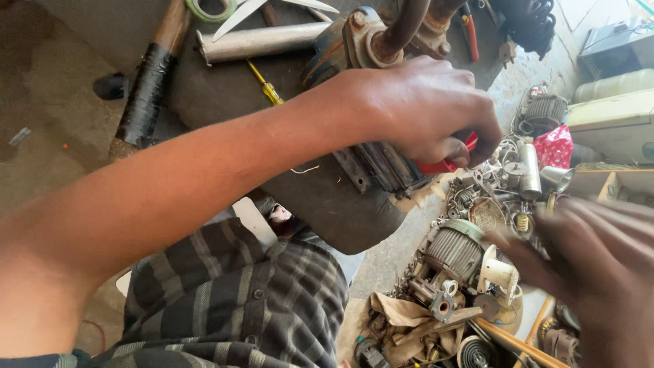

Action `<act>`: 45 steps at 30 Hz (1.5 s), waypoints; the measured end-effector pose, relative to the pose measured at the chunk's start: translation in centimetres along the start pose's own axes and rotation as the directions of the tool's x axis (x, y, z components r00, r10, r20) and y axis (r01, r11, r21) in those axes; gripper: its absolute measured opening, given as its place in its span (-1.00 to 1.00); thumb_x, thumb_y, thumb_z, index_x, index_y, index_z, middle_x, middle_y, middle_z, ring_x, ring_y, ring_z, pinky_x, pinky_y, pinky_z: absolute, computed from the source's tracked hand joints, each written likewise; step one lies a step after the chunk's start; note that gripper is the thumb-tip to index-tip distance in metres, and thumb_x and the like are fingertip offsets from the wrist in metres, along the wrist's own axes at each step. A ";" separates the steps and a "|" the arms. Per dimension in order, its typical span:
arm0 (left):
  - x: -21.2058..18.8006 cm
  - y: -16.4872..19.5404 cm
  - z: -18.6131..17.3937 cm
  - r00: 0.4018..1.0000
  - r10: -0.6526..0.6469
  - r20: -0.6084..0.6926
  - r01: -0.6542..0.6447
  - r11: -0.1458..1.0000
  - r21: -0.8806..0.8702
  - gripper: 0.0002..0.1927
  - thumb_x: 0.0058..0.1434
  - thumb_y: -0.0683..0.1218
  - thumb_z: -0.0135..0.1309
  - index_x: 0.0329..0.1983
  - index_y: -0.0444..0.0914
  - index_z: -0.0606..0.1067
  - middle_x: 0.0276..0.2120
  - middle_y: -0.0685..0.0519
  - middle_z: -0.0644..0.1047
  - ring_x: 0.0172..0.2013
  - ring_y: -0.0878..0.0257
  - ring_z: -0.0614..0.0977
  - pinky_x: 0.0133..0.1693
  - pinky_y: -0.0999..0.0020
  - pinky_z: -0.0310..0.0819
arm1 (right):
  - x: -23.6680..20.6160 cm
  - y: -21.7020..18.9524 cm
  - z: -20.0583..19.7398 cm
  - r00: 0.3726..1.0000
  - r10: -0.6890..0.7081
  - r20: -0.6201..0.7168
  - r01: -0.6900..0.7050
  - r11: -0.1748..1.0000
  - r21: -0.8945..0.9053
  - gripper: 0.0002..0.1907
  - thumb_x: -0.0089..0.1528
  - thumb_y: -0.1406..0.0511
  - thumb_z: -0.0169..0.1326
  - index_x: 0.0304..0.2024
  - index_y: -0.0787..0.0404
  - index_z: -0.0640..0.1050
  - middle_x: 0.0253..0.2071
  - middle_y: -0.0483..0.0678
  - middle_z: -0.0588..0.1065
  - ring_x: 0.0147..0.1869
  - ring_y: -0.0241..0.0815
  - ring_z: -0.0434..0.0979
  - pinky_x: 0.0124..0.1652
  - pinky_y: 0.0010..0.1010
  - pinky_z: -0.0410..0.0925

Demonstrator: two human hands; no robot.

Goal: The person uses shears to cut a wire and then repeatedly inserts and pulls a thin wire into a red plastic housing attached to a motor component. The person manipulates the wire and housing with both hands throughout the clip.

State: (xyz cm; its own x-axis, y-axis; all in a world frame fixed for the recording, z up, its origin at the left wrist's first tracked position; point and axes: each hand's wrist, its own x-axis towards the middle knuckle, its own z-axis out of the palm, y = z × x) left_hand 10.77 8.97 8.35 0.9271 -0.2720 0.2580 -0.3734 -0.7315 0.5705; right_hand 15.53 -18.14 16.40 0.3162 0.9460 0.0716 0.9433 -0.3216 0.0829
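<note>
Blurred and closest to the lens, the right hand (599,272) hangs with its fingers spread loosely, holding nothing, over a heap of small motors and metal parts (463,272) on the floor. Farther off, the left hand (426,109) has its grip pressed around a red-handled tool (446,163), set against the dark motor housing (381,163) on the table (320,197), beside a yellow-handled screwdriver (266,85).

My left hand (429,112) rests on the motor (371,160), which lies on the surface (320,204), with a pipe (262,41) and a screwdriver (266,85) behind it to the left. To the motor's right, a heap of motor parts (463,259) lies on the floor (41,95), my right hand (593,272) over its right side.
</note>
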 end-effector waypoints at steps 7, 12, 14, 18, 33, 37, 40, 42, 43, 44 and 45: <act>0.2 0.0 -0.1 0.997 -0.016 0.069 0.018 1.000 -0.020 -0.83 0.14 0.03 0.20 -0.18 0.15 0.62 -0.33 0.08 0.65 -0.20 0.07 0.68 -0.14 0.07 0.49 | -1.5 4.6 2.4 0.992 -0.004 -0.128 0.016 0.995 0.098 -0.41 -0.07 0.01 0.44 -0.27 0.23 0.46 -0.51 -0.07 0.39 -0.47 -0.22 0.41 -0.41 -0.37 0.31; 0.1 -0.2 0.0 0.998 -0.023 0.050 0.025 0.999 -0.031 -0.80 0.12 0.06 0.22 -0.16 0.16 0.62 -0.29 0.04 0.65 -0.18 0.04 0.67 -0.13 0.07 0.49 | 4.8 2.8 4.6 0.953 -0.256 -0.165 0.237 0.963 -0.126 -0.39 -0.01 -0.01 0.49 -0.33 0.23 0.43 -0.56 -0.09 0.38 -0.53 -0.20 0.41 -0.47 -0.27 0.30; 0.3 -0.2 0.1 1.000 -0.021 0.012 0.021 1.000 -0.009 -0.70 0.10 0.05 0.24 -0.07 0.17 0.60 -0.25 0.04 0.65 -0.16 0.03 0.67 -0.10 0.08 0.49 | 6.2 1.8 4.5 0.941 -0.310 -0.139 0.288 0.945 -0.155 -0.44 0.00 0.03 0.49 -0.38 0.26 0.45 -0.62 -0.09 0.36 -0.59 -0.18 0.39 -0.53 -0.25 0.27; 0.4 -0.3 0.1 0.998 -0.043 0.038 0.044 0.998 -0.041 -0.72 0.10 0.08 0.22 -0.09 0.19 0.60 -0.27 0.03 0.65 -0.19 0.02 0.67 -0.12 0.08 0.48 | 6.4 0.9 4.1 0.945 -0.309 -0.108 0.297 0.948 -0.119 -0.51 0.14 0.07 0.44 -0.38 0.21 0.43 -0.55 -0.10 0.39 -0.54 -0.17 0.40 -0.52 -0.29 0.26; 0.1 0.1 0.2 0.999 0.032 -0.016 -0.032 0.998 -0.044 -0.71 0.04 -0.06 0.18 -0.19 0.20 0.63 -0.27 0.11 0.64 -0.22 0.07 0.67 -0.18 0.08 0.49 | 0.2 1.4 5.2 0.954 -0.134 -0.267 0.134 0.991 -0.020 -0.56 0.12 0.16 0.46 -0.36 0.28 0.48 -0.51 -0.04 0.46 -0.45 -0.10 0.50 -0.42 -0.31 0.34; 0.2 -0.5 1.1 0.999 0.046 0.021 -0.045 0.998 -0.035 -0.80 0.18 -0.02 0.16 -0.14 0.15 0.62 -0.31 0.05 0.64 -0.20 0.02 0.68 -0.17 0.06 0.52 | -3.9 1.3 2.1 0.991 0.106 -0.083 -0.093 0.985 0.147 -0.64 0.21 0.16 0.33 -0.31 0.20 0.43 -0.46 -0.14 0.45 -0.37 -0.30 0.50 -0.27 -0.53 0.39; 0.0 -0.9 1.8 0.982 0.135 -0.135 -0.145 0.987 -0.074 -0.79 0.09 -0.08 0.18 -0.21 0.08 0.64 -0.39 0.06 0.65 -0.29 0.03 0.70 -0.27 0.06 0.54 | -4.3 2.4 2.9 0.984 0.122 -0.129 -0.103 0.984 0.143 -0.52 0.09 0.11 0.41 -0.26 0.26 0.44 -0.44 -0.08 0.46 -0.41 -0.27 0.48 -0.29 -0.49 0.38; -0.1 -1.1 2.0 0.933 0.195 -0.303 -0.224 0.973 -0.061 -0.73 -0.02 -0.07 0.24 -0.21 0.06 0.65 -0.45 0.02 0.65 -0.36 -0.01 0.69 -0.33 0.04 0.54 | -3.3 2.3 4.3 0.969 0.110 -0.222 -0.085 0.989 0.119 -0.38 -0.03 0.06 0.50 -0.23 0.32 0.46 -0.43 -0.01 0.46 -0.45 -0.20 0.46 -0.34 -0.42 0.36; -0.1 -1.2 2.0 0.945 0.180 -0.273 -0.208 0.975 -0.076 -0.74 0.01 -0.06 0.24 -0.20 0.07 0.65 -0.44 0.02 0.64 -0.35 -0.02 0.69 -0.32 0.04 0.53 | -2.4 2.2 4.8 0.964 0.079 -0.253 -0.061 0.995 0.081 -0.34 -0.08 0.04 0.52 -0.25 0.33 0.46 -0.45 0.00 0.45 -0.45 -0.17 0.46 -0.35 -0.38 0.36; -0.2 -1.3 2.0 0.956 0.163 -0.242 -0.190 0.977 -0.094 -0.75 0.03 -0.05 0.24 -0.18 0.08 0.65 -0.43 0.01 0.64 -0.34 -0.02 0.69 -0.31 0.03 0.53 | -1.3 1.9 5.2 0.958 0.048 -0.283 -0.038 0.998 0.042 -0.30 -0.12 0.02 0.55 -0.26 0.34 0.46 -0.46 0.01 0.45 -0.46 -0.13 0.46 -0.36 -0.34 0.35; -0.3 -1.3 2.0 0.968 0.141 -0.209 -0.168 0.979 -0.114 -0.75 0.06 -0.04 0.24 -0.17 0.08 0.65 -0.42 0.00 0.64 -0.33 -0.03 0.69 -0.30 0.03 0.53 | -0.1 1.5 5.5 0.959 -0.004 -0.283 -0.001 1.000 -0.016 -0.30 -0.14 0.01 0.55 -0.30 0.33 0.46 -0.49 0.00 0.44 -0.45 -0.09 0.47 -0.36 -0.30 0.35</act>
State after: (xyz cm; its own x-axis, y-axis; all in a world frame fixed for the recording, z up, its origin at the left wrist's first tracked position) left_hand 11.04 8.74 6.02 0.8372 -0.2358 0.4934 -0.5250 -0.5991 0.6046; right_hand 17.50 -18.50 11.09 0.2711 0.8967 0.3498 0.9413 -0.3229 0.0984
